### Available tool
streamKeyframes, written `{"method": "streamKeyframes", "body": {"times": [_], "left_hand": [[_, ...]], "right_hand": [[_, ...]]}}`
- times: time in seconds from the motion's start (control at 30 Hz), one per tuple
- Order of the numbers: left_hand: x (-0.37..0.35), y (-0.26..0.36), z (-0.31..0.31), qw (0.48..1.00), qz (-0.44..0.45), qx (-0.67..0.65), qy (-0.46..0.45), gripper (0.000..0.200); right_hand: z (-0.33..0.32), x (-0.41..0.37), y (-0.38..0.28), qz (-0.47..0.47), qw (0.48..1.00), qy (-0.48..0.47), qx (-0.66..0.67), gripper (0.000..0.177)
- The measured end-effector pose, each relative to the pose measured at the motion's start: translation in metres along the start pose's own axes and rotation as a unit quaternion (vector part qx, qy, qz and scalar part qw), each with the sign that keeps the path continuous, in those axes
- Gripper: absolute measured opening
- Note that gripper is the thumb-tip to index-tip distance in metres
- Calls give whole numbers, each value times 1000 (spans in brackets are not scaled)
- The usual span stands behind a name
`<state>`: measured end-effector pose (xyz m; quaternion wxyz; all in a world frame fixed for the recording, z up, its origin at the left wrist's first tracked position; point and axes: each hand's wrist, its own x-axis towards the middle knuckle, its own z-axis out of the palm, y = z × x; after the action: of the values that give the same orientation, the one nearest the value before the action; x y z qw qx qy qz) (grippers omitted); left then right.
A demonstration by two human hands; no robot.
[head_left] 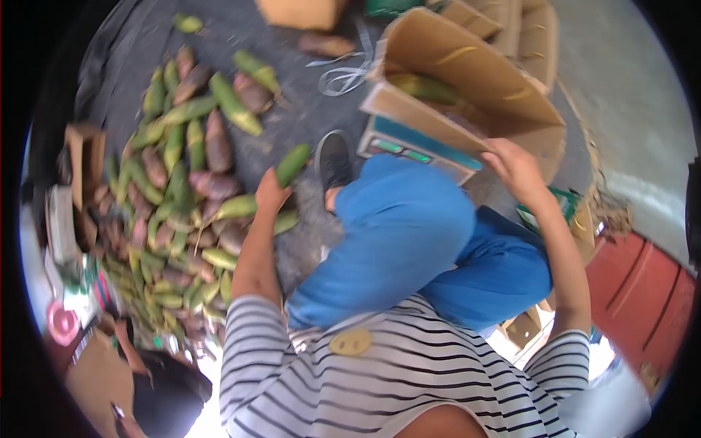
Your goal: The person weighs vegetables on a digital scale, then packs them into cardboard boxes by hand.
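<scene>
My left hand [272, 193] is closed around one end of a long green radish [293, 163], held over the near edge of the radish pile. On the right, the fingers of my right hand [517, 168] grip the near edge of an open cardboard box [504, 77]. Inside that box lie a few green radishes [423, 89], partly in shadow. The box rests on a scale [409, 150] with lit green displays, just beyond my knee.
A large pile of green and purplish radishes [175, 190] covers the floor on the left. White strapping [343, 80] lies beside the box. More cardboard boxes [537, 44] stand at the back right. Another person [164, 390] is at the lower left.
</scene>
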<state>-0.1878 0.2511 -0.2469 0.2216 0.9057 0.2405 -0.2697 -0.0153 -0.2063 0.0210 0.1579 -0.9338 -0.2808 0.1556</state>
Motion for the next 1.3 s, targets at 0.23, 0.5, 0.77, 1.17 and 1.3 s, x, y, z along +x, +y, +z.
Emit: {"method": "streamKeyframes", "body": {"times": [0.23, 0.5, 0.77, 1.17, 1.3], "left_hand": [[-45, 27, -25, 941, 99, -251, 206, 65], [-100, 287, -197, 729, 473, -275, 412, 67], [-66, 377, -165, 802, 595, 14, 45, 48], [-83, 355, -142, 781, 599, 171, 41, 24], [-87, 357, -143, 784, 598, 160, 43, 22]], "right_hand": [[-6, 0, 3, -21, 1000, -2, 10, 22], [2, -7, 2, -19, 998, 12, -61, 22], [-91, -125, -49, 148, 919, 343, -124, 32], [-5, -600, 217, 800, 341, 492, 39, 91], [22, -605, 219, 678, 380, 557, 290, 106]]}}
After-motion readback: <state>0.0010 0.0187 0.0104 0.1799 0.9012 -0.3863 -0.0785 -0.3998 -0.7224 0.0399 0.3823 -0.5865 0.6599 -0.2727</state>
